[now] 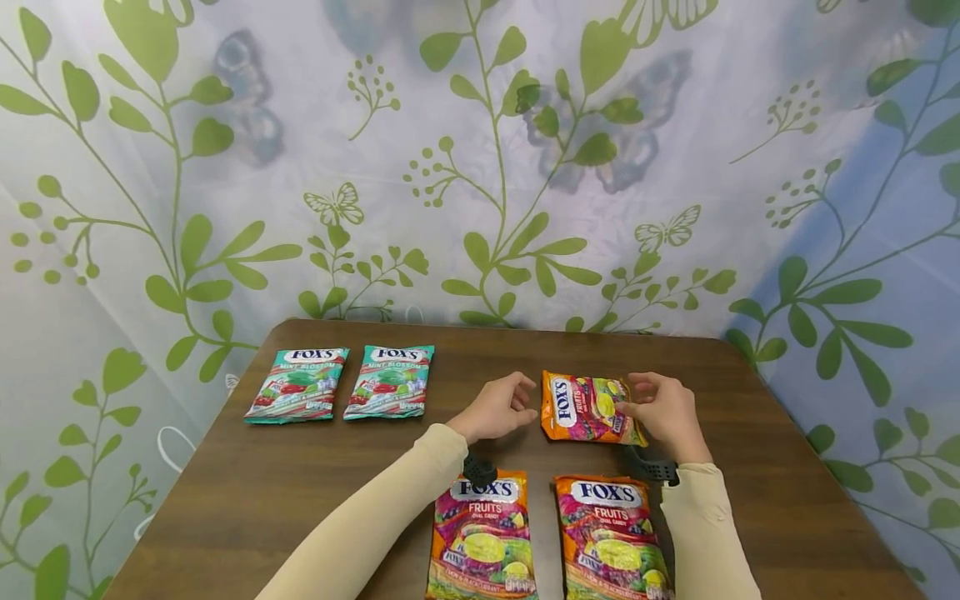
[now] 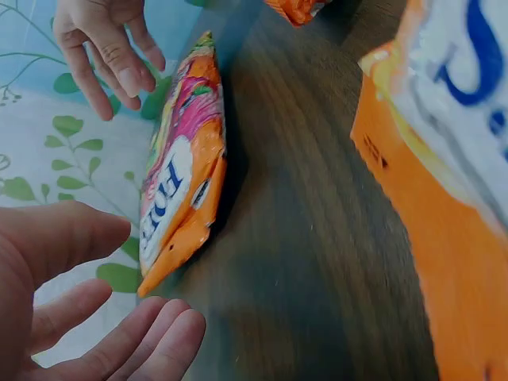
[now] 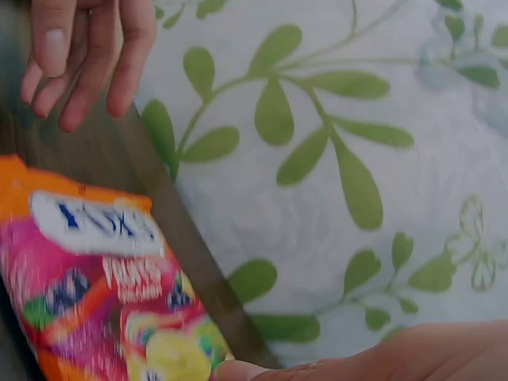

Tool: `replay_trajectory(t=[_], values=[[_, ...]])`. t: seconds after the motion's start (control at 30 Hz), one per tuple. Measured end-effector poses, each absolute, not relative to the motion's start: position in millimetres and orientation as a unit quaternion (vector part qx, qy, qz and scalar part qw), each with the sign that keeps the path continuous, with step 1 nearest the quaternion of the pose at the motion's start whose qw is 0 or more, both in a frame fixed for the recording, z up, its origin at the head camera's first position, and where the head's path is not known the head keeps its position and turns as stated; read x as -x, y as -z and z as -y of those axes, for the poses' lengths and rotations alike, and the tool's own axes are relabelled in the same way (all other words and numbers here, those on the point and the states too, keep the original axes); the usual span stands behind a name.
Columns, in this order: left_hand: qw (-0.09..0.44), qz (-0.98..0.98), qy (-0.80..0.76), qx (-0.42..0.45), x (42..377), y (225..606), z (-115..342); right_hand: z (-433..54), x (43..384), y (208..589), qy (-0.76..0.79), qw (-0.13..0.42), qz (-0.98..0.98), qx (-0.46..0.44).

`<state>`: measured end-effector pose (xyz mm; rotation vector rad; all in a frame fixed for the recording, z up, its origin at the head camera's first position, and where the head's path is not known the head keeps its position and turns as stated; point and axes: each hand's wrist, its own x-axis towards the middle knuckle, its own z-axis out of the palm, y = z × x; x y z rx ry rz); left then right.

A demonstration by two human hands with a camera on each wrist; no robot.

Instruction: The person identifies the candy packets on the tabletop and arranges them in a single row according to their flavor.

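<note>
An orange and pink bag of Fox's fruit candy (image 1: 588, 407) lies sideways on the wooden table, its label end toward the left. My right hand (image 1: 666, 412) is at the bag's right end, its thumb at the edge of the pack in the right wrist view. In the left wrist view the fingers of that hand (image 2: 103, 51) are spread and fairly straight. My left hand (image 1: 498, 407) hovers just left of the bag, fingers loosely bent and holding nothing. A small gap separates it from the pack (image 2: 190, 159) in the left wrist view.
Two more orange Fox's fruit bags, one on the left (image 1: 483, 537) and one on the right (image 1: 613, 537), lie near the front under my forearms. Two teal Mint Blossom bags (image 1: 300, 385) (image 1: 390, 382) lie side by side at the back left. A leaf-patterned curtain (image 1: 480, 167) hangs behind the table (image 1: 300, 483).
</note>
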<state>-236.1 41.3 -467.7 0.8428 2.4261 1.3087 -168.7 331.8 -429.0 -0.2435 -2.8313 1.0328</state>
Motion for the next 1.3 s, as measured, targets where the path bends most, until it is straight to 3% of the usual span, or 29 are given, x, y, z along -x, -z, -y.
replay_trajectory(t=[0.5,1.3], values=[[0.161,-0.818,-0.493,-0.249,239,477,-72,-359,162,459,-0.383,0.010,0.917,0.106],[0.189,-0.801,-0.536,-0.186,235,474,-90,-357,163,462,-0.402,-0.012,0.910,0.101]])
